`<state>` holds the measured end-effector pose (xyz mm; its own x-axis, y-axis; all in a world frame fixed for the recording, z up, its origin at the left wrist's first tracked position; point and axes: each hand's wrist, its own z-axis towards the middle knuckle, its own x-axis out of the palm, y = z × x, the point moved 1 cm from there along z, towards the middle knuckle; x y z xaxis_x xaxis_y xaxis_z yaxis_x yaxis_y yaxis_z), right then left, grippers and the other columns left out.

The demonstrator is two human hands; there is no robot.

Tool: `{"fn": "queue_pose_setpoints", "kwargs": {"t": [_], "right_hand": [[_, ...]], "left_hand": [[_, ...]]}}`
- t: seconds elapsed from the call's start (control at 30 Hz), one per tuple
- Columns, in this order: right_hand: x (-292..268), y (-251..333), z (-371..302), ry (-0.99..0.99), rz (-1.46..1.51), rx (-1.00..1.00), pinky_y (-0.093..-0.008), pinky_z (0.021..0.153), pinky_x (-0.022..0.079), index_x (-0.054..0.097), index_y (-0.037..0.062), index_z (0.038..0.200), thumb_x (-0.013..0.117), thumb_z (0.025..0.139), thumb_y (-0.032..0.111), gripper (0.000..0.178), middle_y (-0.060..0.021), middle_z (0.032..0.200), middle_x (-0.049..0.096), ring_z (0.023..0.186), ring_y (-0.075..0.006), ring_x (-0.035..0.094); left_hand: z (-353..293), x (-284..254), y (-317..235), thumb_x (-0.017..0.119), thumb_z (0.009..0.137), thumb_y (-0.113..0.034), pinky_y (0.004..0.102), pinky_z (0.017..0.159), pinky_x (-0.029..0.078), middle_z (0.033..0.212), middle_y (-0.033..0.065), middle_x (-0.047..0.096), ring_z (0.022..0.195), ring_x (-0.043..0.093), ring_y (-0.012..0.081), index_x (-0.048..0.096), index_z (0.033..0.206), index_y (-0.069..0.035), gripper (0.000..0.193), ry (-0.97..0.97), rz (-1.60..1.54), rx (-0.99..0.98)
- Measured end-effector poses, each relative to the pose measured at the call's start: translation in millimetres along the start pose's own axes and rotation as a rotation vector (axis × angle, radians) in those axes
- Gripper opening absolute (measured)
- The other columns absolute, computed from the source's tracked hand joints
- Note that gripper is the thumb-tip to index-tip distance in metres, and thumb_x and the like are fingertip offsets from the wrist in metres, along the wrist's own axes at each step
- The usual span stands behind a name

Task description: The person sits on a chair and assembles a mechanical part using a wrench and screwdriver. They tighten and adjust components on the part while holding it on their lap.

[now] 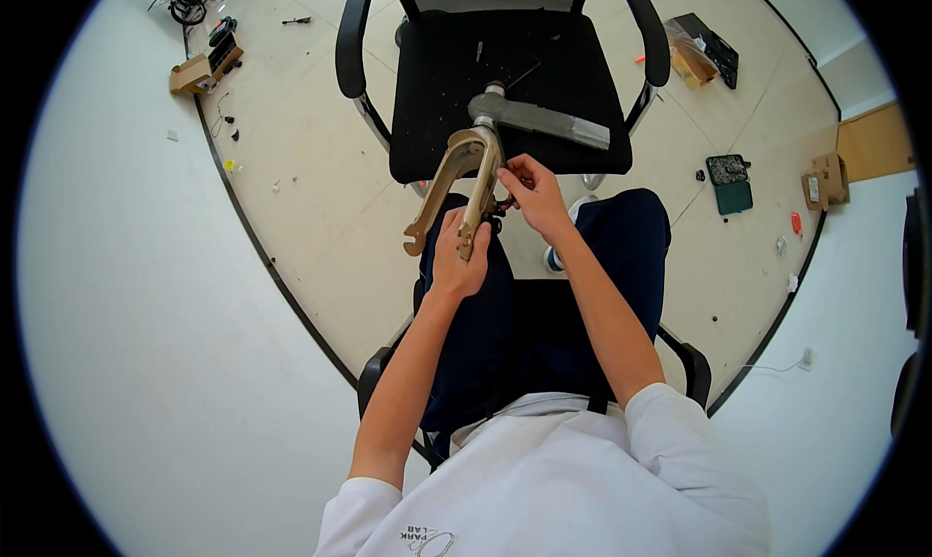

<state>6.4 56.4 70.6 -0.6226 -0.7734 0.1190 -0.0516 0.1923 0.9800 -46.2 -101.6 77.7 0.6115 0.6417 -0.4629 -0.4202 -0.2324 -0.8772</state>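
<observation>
A tan two-legged fork (pixel 442 193), like one from a small bike or scooter, points toward me over the front edge of a chair seat. Its top end joins a grey metal tube (pixel 549 122) lying across the seat. My left hand (pixel 460 261) is closed around the lower end of the fork's right leg. My right hand (pixel 536 200) has its fingertips pinched at the side of that leg, higher up. Between my hands, a small black part (pixel 494 222) with a bit of red sits beside the leg. What the right fingertips hold is hidden.
The black office chair (pixel 417 91) faces me, with a hex key (pixel 525 71) on its seat. On the floor at right lie a green case (pixel 730 185), a cardboard box (pixel 825 181) and a black case (pixel 707 50). Another open box (pixel 206 68) stands by the left wall.
</observation>
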Motion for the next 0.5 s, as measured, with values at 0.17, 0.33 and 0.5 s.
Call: {"fn": "queue_pose_setpoints", "kwargs": {"t": [0.17,0.33,0.5], "right_hand": [[-7.0,-3.3,1.1,0.036,0.006,0.002,-0.0214,0.052,0.047,0.059,0.0040,0.092,0.063,0.092,0.019,0.016,0.0013,0.076,0.057,0.067,-0.0049,0.054],[-7.1,-3.5,0.9,0.074,0.021,0.016,-0.0220,0.055,0.049,0.059,0.0040,0.092,0.063,0.092,0.019,0.015,0.0012,0.076,0.057,0.067,-0.0050,0.053],[-7.0,-6.0,1.8,-0.032,0.129,0.180,-0.0239,0.056,0.052,0.058,0.0021,0.092,0.064,0.092,0.019,0.018,0.0004,0.074,0.056,0.062,-0.0061,0.052]], "left_hand": [[0.8,1.0,0.4,0.049,0.093,-0.019,0.0408,0.089,0.042,0.104,0.0179,0.059,0.103,0.052,0.0358,0.057,0.110,0.002,0.029,0.006,-0.012,-0.005],[0.6,1.0,1.0,0.049,0.093,-0.018,0.0406,0.089,0.042,0.105,0.0178,0.059,0.103,0.052,0.0357,0.057,0.111,0.002,0.029,-0.001,-0.016,-0.004],[0.7,2.4,2.4,0.049,0.092,-0.018,0.0408,0.088,0.043,0.105,0.0176,0.058,0.103,0.052,0.0355,0.056,0.112,0.002,0.029,-0.004,-0.041,-0.025]]}}
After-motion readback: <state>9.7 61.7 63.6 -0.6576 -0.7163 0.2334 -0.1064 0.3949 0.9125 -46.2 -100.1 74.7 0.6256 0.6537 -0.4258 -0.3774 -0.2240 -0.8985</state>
